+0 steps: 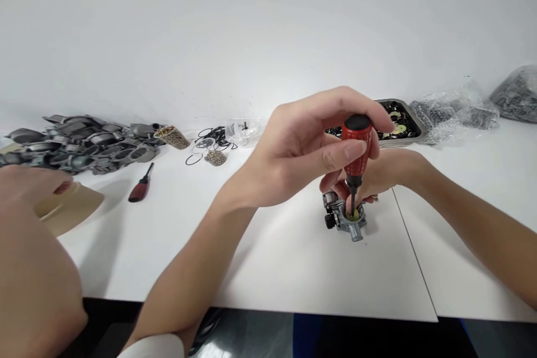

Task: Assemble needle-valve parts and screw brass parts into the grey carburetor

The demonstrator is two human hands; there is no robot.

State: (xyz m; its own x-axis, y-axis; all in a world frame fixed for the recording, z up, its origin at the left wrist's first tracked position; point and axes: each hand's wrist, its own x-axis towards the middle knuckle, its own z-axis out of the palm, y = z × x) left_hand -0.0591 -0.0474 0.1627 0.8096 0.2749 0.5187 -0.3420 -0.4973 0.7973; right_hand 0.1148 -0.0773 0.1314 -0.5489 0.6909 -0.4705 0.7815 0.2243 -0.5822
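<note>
My left hand [302,151] grips a screwdriver [356,159] with a red handle and black cap, held upright. Its dark shaft reaches down into the round opening of a small grey metal part [356,230], where a yellowish disc shows. The metal part rests on the white table and has a black knob on its left side. My right hand [377,173] comes in from the right behind the screwdriver, its fingers around the far side of that part. Some of those fingers are hidden by the handle and my left hand.
Grey metal parts [96,142] lie heaped at the left, near a red-handled screwdriver [140,189]. Another person's arm [37,268] and a beige container [79,210] are far left. Black rings [218,137], a tray [413,123] and plastic bags [457,112] line the back.
</note>
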